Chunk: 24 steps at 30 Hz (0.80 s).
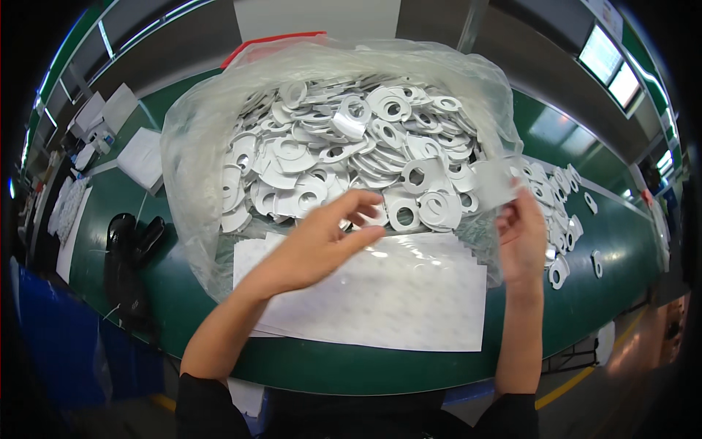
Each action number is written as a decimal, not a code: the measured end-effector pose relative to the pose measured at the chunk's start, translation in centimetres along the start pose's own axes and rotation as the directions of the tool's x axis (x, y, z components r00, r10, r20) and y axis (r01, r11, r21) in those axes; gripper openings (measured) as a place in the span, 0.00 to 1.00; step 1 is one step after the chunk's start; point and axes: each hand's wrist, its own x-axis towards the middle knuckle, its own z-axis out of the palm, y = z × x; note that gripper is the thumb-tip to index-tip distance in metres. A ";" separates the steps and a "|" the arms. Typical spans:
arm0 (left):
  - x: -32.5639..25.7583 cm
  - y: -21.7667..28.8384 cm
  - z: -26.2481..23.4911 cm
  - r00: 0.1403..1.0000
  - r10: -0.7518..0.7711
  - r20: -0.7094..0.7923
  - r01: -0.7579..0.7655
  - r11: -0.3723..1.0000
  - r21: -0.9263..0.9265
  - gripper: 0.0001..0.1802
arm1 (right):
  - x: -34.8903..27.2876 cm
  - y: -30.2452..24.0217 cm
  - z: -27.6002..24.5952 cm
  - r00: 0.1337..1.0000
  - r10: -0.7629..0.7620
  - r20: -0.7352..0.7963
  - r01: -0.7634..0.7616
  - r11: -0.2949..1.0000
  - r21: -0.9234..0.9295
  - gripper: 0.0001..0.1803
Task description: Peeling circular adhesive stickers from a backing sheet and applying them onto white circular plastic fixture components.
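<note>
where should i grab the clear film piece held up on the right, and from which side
Pinch the clear film piece by its lower edge, coming from below, as the right hand does now. It stands upright, thin and flat, so only an edge pinch between fingertips suits it. Its upper part lies against the big clear bag of white die-cut rings, which probably leaves less room from above. The left hand hovers apart, fingers spread.

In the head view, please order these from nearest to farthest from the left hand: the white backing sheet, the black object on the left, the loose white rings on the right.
From the left hand:
1. White backing sheet, directly beneath.
2. Black object, far left on the table.
3. Loose white rings, right side, beyond the right hand.
</note>
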 end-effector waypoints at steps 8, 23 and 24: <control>-0.7 -2.3 -2.8 0.952 0.158 -0.264 0.137 0.550 0.824 0.13 | 0.8 0.5 -1.3 0.976 -0.072 -0.207 0.070 0.997 -0.016 0.13; 0.0 -1.0 -2.6 0.881 0.310 -0.358 -0.076 0.839 0.539 0.12 | -7.2 2.8 4.5 0.658 0.408 0.633 0.665 0.081 -0.743 0.19; 0.2 -1.0 -2.2 0.911 0.220 -0.350 -0.135 0.959 0.251 0.12 | -7.1 2.9 4.5 0.655 0.421 0.627 0.655 0.097 -0.750 0.18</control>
